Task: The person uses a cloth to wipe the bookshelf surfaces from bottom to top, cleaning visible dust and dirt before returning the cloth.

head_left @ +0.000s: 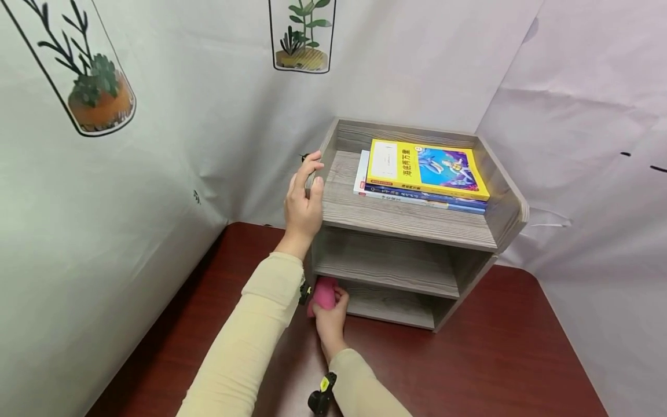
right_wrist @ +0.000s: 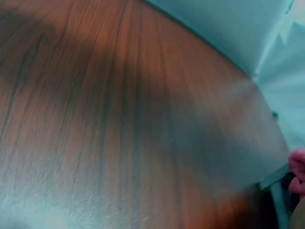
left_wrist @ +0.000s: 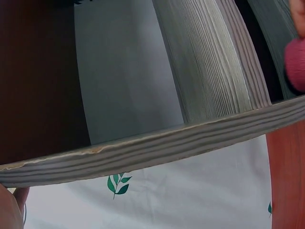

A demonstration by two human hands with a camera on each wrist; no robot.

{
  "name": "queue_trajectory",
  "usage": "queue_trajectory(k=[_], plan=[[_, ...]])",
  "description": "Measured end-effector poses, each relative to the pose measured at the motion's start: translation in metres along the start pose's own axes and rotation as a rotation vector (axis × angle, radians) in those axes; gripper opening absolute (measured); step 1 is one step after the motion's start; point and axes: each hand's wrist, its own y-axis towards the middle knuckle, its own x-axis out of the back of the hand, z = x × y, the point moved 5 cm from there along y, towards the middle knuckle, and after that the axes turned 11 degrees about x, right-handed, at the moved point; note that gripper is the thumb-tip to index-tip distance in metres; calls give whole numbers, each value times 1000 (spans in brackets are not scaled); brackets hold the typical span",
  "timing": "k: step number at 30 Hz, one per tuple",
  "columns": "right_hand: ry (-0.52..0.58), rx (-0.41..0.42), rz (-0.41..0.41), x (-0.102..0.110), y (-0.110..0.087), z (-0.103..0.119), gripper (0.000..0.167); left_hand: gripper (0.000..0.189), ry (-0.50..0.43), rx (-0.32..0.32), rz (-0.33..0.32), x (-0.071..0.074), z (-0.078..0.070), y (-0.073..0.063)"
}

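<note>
My left hand point(head_left: 304, 208) rests against the upper left side of a grey wood-grain shelf unit point(head_left: 411, 229), its fingers fairly straight near the top edge. In the left wrist view, a bit of that hand point(left_wrist: 8, 212) shows beside the side panel point(left_wrist: 143, 152). Lower down, my right hand point(head_left: 332, 321) grips a pink cloth point(head_left: 325, 294) at the left end of the bottom compartment, against the side panel's front edge. The pink cloth point(right_wrist: 298, 167) also shows at the right border of the right wrist view, bunched up; most of the hand is outside that view.
Several books point(head_left: 427, 171) lie stacked on the unit's top, a yellow one uppermost. The middle shelf point(head_left: 388, 260) sits below. The unit stands on a dark red wooden table point(head_left: 500, 347), with white plant-printed sheeting point(head_left: 224, 116) hanging close behind and at both sides.
</note>
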Motion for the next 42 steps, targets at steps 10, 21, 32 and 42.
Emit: queue_trajectory(k=[10, 21, 32, 42], plan=[[-65, 7, 43, -1, 9, 32, 53, 29, -16, 9, -11, 0, -1, 0], [-100, 69, 24, 2, 11, 52, 42, 31, 4, 18, -4, 1, 0, -1], [-170, 62, 200, 25, 13, 68, 50, 30, -18, 7, 4, -7, -1, -1], [-388, 57, 561, 101, 42, 148, 39, 29, -23, -4, -17, 0, 1, -1]])
